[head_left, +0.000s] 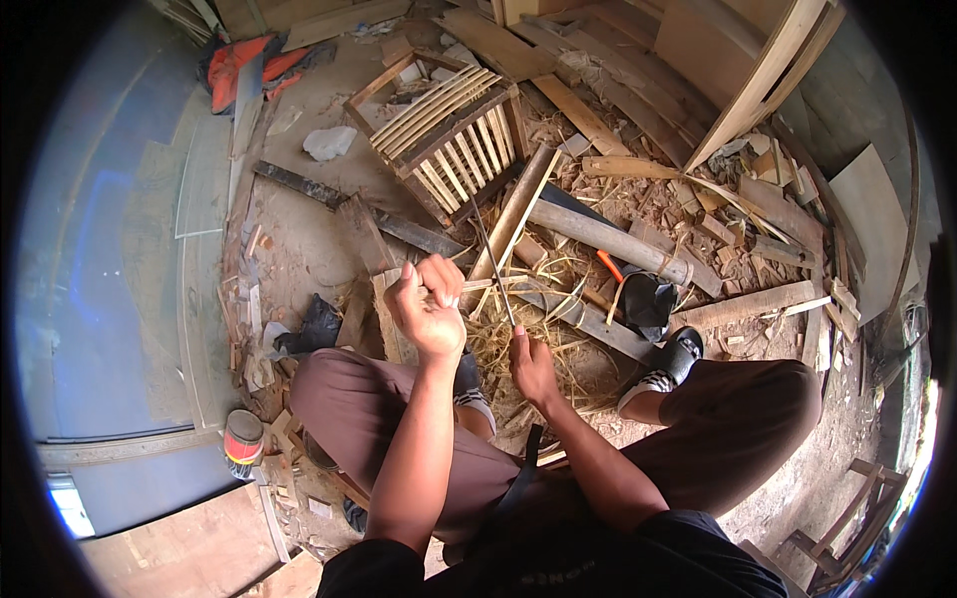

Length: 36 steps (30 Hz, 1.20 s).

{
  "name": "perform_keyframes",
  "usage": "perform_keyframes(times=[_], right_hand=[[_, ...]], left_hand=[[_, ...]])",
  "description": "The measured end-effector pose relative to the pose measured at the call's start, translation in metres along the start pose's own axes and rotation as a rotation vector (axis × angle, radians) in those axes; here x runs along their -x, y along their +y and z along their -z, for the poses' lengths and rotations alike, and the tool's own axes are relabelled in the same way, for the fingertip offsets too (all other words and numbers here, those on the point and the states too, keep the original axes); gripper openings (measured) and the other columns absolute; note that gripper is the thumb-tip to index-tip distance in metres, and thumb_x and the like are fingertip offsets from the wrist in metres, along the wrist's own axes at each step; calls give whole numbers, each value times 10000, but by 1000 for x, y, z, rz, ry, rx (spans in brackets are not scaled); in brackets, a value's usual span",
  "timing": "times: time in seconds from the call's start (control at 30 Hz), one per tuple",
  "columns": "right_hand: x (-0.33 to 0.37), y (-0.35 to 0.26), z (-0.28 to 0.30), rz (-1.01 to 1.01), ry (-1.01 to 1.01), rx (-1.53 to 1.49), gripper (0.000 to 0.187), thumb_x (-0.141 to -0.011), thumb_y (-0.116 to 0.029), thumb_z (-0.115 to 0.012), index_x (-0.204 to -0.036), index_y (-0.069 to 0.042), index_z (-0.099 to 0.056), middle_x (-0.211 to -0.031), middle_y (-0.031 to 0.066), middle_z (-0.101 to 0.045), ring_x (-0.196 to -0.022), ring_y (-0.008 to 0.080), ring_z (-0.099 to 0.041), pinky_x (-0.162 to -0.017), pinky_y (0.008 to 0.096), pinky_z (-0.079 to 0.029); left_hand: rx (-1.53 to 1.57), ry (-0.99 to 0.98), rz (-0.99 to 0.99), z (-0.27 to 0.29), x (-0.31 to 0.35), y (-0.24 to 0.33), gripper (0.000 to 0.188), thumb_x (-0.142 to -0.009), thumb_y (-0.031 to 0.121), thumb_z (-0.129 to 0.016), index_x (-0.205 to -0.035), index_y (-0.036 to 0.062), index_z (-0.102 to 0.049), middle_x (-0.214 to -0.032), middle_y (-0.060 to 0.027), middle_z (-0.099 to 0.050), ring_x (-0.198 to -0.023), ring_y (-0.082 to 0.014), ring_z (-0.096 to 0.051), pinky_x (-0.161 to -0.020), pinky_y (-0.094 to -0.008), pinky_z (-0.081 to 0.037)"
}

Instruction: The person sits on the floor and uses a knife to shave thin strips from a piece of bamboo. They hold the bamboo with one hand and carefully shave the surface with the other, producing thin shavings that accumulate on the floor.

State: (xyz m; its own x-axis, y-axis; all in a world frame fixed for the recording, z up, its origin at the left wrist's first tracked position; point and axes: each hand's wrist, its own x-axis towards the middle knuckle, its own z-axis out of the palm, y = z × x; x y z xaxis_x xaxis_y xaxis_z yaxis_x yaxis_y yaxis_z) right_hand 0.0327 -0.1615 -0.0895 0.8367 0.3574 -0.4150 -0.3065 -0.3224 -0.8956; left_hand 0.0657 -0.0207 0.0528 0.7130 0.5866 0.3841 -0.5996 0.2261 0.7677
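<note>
So there's a thin pale wooden strip (pixel 481 285) up in the air over a heap of curly straw-coloured shavings (pixel 491 349), pinched in the left hand's (pixel 429 304) curled grip. The right hand's (pixel 534 367) grip is wrapped round the near end of a long, narrow dark metal blade (pixel 489 247), which crosses the strip. Container-wise: a brown-framed wooden crate with pale slats (pixel 462 159) sits beyond, whitish scraps showing past its open side, can't tell if they're inside. There's a floppy black container (pixel 649 304) right, and a red-and-black round can (pixel 242 439) left, contents unclear on both.
</note>
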Motion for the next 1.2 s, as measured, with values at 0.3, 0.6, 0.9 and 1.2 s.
perform_keyframes(times=[0.3,0.6,0.9,1.2], right_hand=[[22,-50,-6,197,42,42,454,-1042,-336,-483,-850,64,-580,-653,284,-565,-610,442,-573,-622,481,-460],[35,-77,0,129,36,52,490,-1045,-366,-460,-852,58,-612,-670,301,-563,-666,499,-590,-645,513,-470],[18,-56,8,-71,25,105,571,-1047,-417,-454,-822,77,-630,-681,287,-625,-681,462,-657,-679,501,-505],[8,-36,13,-67,58,108,619,-1034,-464,-457,-818,85,-642,-644,272,-611,-665,417,-671,-685,489,-514]], left_hand=[[50,25,-4,4,9,-4,519,-1056,276,-358,-568,114,-284,-525,-6,-264,-478,-122,-227,-498,-302,-204],[27,34,21,6,16,-2,521,-1052,293,-363,-572,132,-243,-510,10,-243,-475,-123,-213,-511,-311,-206],[24,-35,8,4,15,-2,538,-1061,306,-369,-569,115,-265,-520,2,-246,-484,-126,-211,-515,-316,-209],[1,-13,24,-6,17,1,519,-1057,291,-351,-575,124,-256,-524,1,-243,-481,-116,-206,-507,-304,-207]])
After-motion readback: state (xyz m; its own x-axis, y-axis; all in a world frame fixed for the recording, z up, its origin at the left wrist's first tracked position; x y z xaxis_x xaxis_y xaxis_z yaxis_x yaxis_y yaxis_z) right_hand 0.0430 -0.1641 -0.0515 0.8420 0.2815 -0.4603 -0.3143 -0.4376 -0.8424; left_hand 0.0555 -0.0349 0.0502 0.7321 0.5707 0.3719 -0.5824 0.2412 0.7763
